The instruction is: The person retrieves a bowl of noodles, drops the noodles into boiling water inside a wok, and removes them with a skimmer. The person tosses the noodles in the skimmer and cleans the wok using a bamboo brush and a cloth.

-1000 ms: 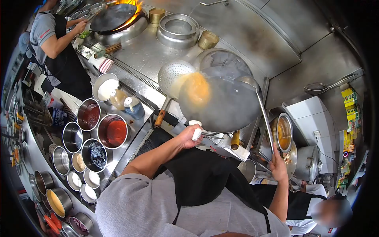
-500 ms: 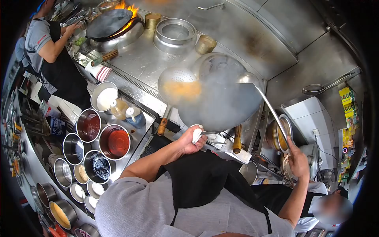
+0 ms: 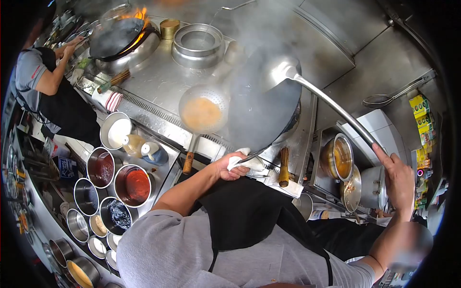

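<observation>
My left hand (image 3: pixel 231 166) is closed around the wok's handle, with a white cloth (image 3: pixel 238 158) between palm and metal. The dark wok (image 3: pixel 254 113) is tilted up and wrapped in steam. In my right hand (image 3: pixel 397 180) is the end of a long metal ladle (image 3: pixel 336 106), index finger stretched along the handle; its shiny bowl is raised over the wok. Left of the wok lies a perforated strainer (image 3: pixel 216 95) with orange-brown food (image 3: pixel 200 114) in it, its wooden handle (image 3: pixel 188 163) pointing toward me.
Metal pots of sauces (image 3: pixel 132 186) and two squeeze bottles (image 3: pixel 154 153) stand at the left. A bamboo brush (image 3: pixel 284 168) lies right of my left hand. A co-worker (image 3: pixel 48 91) stands at a flaming wok (image 3: pixel 117 38). Pans (image 3: pixel 343 156) are at the right; another person is partly visible lower right.
The orange food has passed from the wok into the strainer. The wok has tilted up more steeply. My right hand has moved right, and the ladle bowl has lifted and swung left over the wok.
</observation>
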`<action>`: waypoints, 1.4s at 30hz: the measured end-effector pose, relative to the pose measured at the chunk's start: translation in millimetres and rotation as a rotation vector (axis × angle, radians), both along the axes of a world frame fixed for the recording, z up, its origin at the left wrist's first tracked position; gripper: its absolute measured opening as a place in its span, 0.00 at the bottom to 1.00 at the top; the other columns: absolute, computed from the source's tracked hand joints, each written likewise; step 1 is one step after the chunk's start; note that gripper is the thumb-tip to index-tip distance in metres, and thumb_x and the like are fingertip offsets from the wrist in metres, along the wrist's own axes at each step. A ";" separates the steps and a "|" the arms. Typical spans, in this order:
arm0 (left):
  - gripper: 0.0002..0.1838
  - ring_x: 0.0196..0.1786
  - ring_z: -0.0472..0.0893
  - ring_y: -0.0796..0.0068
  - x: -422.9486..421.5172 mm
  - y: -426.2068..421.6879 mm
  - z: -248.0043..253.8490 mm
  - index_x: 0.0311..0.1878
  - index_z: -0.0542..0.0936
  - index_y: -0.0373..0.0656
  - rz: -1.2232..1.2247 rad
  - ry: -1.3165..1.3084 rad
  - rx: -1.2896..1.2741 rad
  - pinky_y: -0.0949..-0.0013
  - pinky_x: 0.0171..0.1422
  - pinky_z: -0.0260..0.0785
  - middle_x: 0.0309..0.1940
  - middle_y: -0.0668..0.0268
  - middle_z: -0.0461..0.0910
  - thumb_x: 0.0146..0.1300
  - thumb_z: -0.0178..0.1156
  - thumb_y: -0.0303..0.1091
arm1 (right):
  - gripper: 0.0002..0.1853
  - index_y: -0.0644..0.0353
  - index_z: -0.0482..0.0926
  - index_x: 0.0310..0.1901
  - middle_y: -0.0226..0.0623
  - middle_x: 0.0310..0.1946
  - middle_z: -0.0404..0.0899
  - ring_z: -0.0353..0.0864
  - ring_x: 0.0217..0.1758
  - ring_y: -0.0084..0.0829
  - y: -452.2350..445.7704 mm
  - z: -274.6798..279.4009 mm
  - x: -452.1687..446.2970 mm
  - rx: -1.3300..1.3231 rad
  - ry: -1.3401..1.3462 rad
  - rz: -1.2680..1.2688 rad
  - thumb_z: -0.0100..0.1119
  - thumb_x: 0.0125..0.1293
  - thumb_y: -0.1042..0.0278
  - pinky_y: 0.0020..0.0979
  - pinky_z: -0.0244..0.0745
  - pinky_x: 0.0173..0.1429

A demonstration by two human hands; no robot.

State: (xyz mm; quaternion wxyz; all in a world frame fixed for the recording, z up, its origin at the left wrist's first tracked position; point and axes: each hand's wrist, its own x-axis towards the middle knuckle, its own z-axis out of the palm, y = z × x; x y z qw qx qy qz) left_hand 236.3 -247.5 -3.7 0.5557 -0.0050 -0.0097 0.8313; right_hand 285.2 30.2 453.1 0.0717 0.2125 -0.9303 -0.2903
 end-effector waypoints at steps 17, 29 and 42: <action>0.10 0.19 0.73 0.75 -159.4 113.2 33.7 0.32 0.73 0.47 0.619 -0.050 -0.999 0.74 0.17 0.58 0.20 0.67 0.73 0.67 0.53 0.41 | 0.43 0.50 0.43 0.75 0.32 0.35 0.73 0.71 0.18 0.22 128.5 -398.2 -41.7 -1.772 -0.610 -0.518 0.49 0.61 0.84 0.24 0.68 0.20; 0.36 0.51 0.79 0.57 -51.0 -33.8 -44.2 0.61 0.68 0.38 0.765 0.927 -1.701 0.59 0.57 0.70 0.45 0.55 0.79 0.46 0.68 0.32 | 0.38 0.50 0.46 0.73 0.30 0.26 0.69 0.67 0.16 0.21 64.1 -386.1 -96.6 -1.987 -0.959 -0.484 0.51 0.65 0.80 0.23 0.65 0.19; 0.34 0.49 0.77 0.51 58.7 -120.5 -56.1 0.63 0.66 0.41 0.550 0.760 -2.435 0.52 0.53 0.71 0.47 0.50 0.75 0.56 0.67 0.41 | 0.44 0.51 0.46 0.75 0.36 0.28 0.71 0.69 0.18 0.25 -354.0 -410.9 -389.9 -1.623 -0.850 -0.247 0.49 0.56 0.83 0.30 0.65 0.20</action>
